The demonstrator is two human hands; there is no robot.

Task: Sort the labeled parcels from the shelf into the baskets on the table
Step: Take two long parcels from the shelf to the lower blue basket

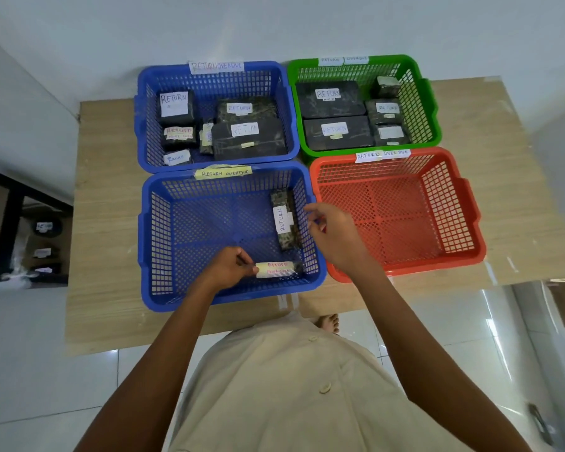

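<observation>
Four baskets stand on the wooden table (108, 223). The far blue basket (141, 102) and the green basket (434, 102) hold several dark parcels labelled RETURN. In the near blue basket (150, 243) a dark parcel (286, 223) leans against the right wall. My left hand (230, 267) is inside this basket, pinching the end of a small parcel with a red-lettered label (276, 269) low at the front. My right hand (333, 236) hovers over the rim between the near blue basket and the red basket (470, 223), fingers apart, holding nothing. The red basket has no parcels in it.
Each basket carries a paper tag reading RETURN OVERDUE on its far rim. A dark shelf (43, 243) at the left holds a few more labelled parcels. A white wall runs behind the table. Tiled floor lies in front, where my bare foot (328, 322) shows under the table edge.
</observation>
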